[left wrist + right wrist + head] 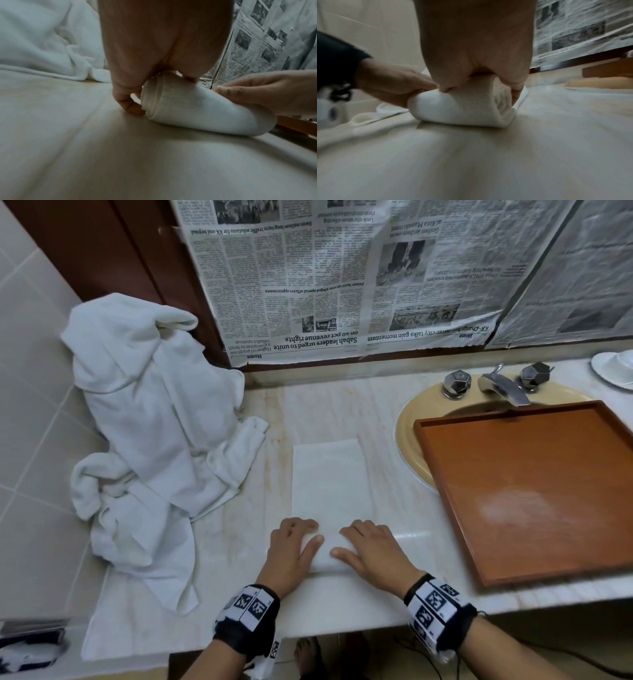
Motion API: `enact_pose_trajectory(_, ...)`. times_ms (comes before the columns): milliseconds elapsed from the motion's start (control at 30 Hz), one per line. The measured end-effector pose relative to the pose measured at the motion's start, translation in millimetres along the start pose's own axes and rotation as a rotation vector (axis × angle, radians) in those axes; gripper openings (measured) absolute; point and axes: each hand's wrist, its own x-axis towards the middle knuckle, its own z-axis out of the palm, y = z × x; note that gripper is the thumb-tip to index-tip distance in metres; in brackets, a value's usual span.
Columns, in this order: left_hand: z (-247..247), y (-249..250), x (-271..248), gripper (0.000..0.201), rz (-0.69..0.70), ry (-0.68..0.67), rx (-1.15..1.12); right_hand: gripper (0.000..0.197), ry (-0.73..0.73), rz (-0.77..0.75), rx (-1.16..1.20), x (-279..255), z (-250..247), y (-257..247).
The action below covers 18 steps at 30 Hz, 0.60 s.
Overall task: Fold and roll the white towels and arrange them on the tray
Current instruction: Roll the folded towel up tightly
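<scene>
A folded white towel (330,477) lies as a long strip on the marble counter, its near end wound into a roll (325,556). My left hand (293,546) grips the roll's left end and my right hand (368,549) its right end, fingers curled over the top. In the left wrist view the thumb (130,105) sits at the roll's (197,108) open end. In the right wrist view the roll's spiral end (501,106) shows under my right hand (476,47). The brown wooden tray (534,491) rests over the sink to the right, with nothing on it.
A heap of crumpled white towels (154,422) fills the counter's left side against the tiled wall. A beige sink (411,419) with a chrome faucet (503,386) lies under the tray. Newspaper (342,285) covers the wall behind. A white dish (613,368) stands far right.
</scene>
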Motion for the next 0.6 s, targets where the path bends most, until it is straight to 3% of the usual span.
enact_pose_trajectory(67,-5.7,0.2,-9.9,0.058,0.061,0.03,0.042,0.085,-0.101,0.061,0.108,9.8,-9.0,3.2)
enact_pose_trajectory(200,-3.5,-5.7,-14.8,0.075,0.14,0.033,0.152,0.053,-0.176,0.153,0.119,23.4,-14.3,1.3)
enact_pose_trajectory(333,-4.3,-7.2,-3.7,0.083,0.103,0.025,0.125,0.055,0.141,0.124,-0.054,8.9,2.8,-2.9)
enact_pose_trajectory(400,-6.9,-8.2,4.2,0.074,0.067,0.011,0.088,0.053,0.278,0.077,-0.134,-3.6,13.9,-5.7)
enact_pose_trajectory(467,-11.1,-5.2,13.6,0.053,0.025,0.014,0.029,0.059,0.299,0.078,-0.112,-8.6,17.0,-8.5)
enact_pose_trajectory(533,-14.1,-0.7,20.4,0.035,-0.007,0.036,0.001,0.071,0.229,0.096,-0.038,-4.3,10.1,-8.5)
enact_pose_trajectory(600,-15.8,0.9,20.3,0.034,0.006,0.06,0.003,0.087,0.119,0.128,0.057,5.0,2.6,-2.9)
